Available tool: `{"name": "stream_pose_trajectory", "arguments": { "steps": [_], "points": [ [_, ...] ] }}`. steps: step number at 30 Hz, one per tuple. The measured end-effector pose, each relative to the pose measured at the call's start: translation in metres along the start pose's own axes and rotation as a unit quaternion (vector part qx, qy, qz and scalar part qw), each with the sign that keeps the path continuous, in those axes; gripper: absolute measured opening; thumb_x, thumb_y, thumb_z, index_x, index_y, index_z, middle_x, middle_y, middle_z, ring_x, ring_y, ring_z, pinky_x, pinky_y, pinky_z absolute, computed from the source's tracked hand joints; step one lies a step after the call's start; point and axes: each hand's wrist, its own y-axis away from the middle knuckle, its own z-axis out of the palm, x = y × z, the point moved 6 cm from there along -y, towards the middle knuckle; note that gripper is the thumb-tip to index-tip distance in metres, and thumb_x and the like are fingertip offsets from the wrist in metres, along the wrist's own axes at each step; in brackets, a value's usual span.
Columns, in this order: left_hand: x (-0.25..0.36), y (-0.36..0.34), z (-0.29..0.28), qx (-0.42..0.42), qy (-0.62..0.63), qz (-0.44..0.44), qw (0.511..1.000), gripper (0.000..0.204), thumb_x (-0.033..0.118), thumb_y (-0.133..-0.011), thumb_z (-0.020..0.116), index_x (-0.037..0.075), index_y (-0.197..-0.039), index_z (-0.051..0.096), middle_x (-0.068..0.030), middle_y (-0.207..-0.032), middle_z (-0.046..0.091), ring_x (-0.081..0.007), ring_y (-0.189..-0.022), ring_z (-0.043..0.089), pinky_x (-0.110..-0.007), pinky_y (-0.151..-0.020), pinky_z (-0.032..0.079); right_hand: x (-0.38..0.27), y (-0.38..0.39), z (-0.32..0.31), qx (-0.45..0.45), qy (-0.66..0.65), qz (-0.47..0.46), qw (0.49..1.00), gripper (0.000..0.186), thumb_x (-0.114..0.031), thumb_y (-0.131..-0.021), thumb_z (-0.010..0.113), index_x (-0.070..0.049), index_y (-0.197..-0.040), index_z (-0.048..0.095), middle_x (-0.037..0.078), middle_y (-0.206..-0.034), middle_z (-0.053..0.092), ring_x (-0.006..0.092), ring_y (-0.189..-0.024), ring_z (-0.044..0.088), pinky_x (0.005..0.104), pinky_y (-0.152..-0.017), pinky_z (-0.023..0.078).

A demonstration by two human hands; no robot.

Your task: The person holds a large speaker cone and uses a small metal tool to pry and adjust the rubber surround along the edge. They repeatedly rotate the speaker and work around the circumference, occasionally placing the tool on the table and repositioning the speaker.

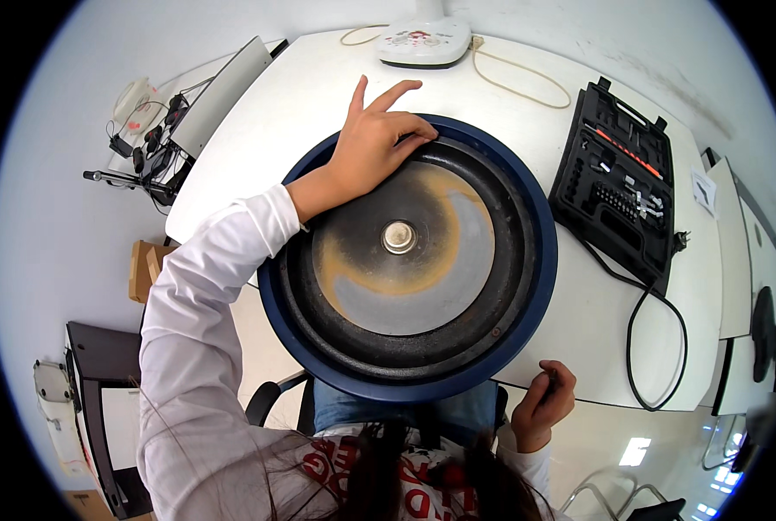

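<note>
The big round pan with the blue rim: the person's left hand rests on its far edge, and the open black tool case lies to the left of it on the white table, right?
Not quite. In the head view the left hand does rest on the far edge of the pan, but the open black tool case lies to the right of it on the white table, not the left.

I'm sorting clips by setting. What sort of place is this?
Probably a workshop or repair office: a white table holds a large round blue-rimmed appliance turned underside up, an open black tool case of bits, and a white lamp base.
</note>
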Motion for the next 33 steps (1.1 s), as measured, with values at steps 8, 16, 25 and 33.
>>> {"name": "stream_pose_trajectory", "arguments": {
  "steps": [8, 16, 25, 33],
  "points": [
    [-0.011, 0.0, 0.003, 0.029, 0.043, -0.022, 0.998, 0.004, 0.017, -0.077, 0.074, 0.018, -0.081, 0.074, 0.0023, -0.102, 0.06, -0.0233, -0.118, 0.048, -0.06, -0.109, 0.025, -0.004, -0.002, -0.001, 0.002, 0.002, -0.014, 1.0, 0.014, 0.002, -0.089, 0.045, 0.005, -0.099, 0.055, 0.007, -0.075, 0.057, 0.0091, -0.053, 0.042, 0.0241, -0.049, 0.033],
    [-0.015, 0.001, 0.004, 0.004, 0.058, -0.047, 0.997, 0.003, 0.017, -0.078, 0.072, 0.018, -0.081, 0.074, 0.0024, -0.106, 0.059, -0.0235, -0.12, 0.048, -0.061, -0.107, 0.027, 0.004, 0.008, -0.004, -0.067, 0.044, 0.168, 0.982, 0.017, 0.0, -0.081, 0.062, -0.009, -0.094, 0.067, 0.01, -0.09, 0.065, 0.0221, -0.084, 0.064, 0.0322, -0.073, 0.051],
    [-0.012, -0.006, 0.0, -0.058, 0.089, -0.059, 0.993, 0.008, 0.014, -0.08, 0.072, 0.015, -0.087, 0.075, 0.0019, -0.115, 0.062, -0.0229, -0.123, 0.049, -0.059, -0.111, 0.023, -0.002, -0.001, -0.001, -0.027, -0.026, -0.042, 0.998, 0.013, 0.003, -0.086, 0.05, 0.002, -0.096, 0.059, 0.01, -0.08, 0.062, 0.0168, -0.057, 0.051, 0.0278, -0.052, 0.04],
    [-0.012, -0.005, -0.002, -0.05, 0.097, -0.037, 0.993, 0.013, 0.012, -0.08, 0.071, 0.014, -0.092, 0.076, -0.0007, -0.117, 0.066, -0.0233, -0.12, 0.051, -0.05, -0.11, 0.029, -0.003, -0.001, 0.0, -0.029, -0.02, -0.063, 0.997, 0.013, 0.005, -0.084, 0.05, 0.003, -0.094, 0.058, 0.01, -0.077, 0.062, 0.0175, -0.056, 0.053, 0.0274, -0.052, 0.041]
  ]
}}
